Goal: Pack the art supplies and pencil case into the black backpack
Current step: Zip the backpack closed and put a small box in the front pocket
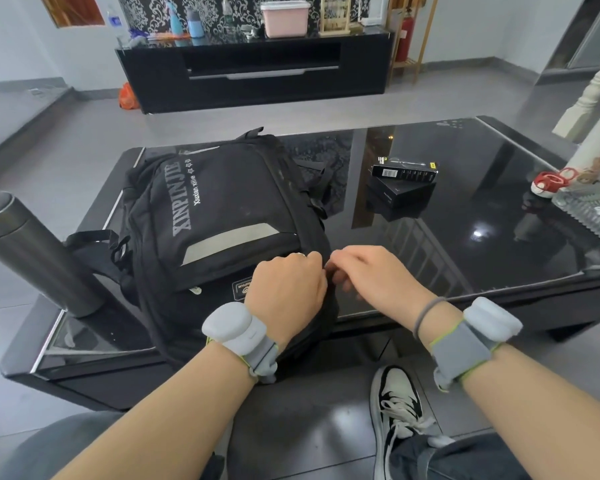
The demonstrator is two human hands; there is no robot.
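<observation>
Both hands — left hand (pixel 286 285) and right hand (pixel 374 275) — grip the backpack (pixel 222 202) edge (fingers curled).

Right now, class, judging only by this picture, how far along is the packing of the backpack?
Done: nothing can be confirmed; the black backpack lies flat on the glass table, its inside hidden. In hand: both hands, left hand and right hand, work with curled fingers at its right edge, seemingly at a zipper. Left: a black box sits unpacked on the table; no pencil case shows.
</observation>
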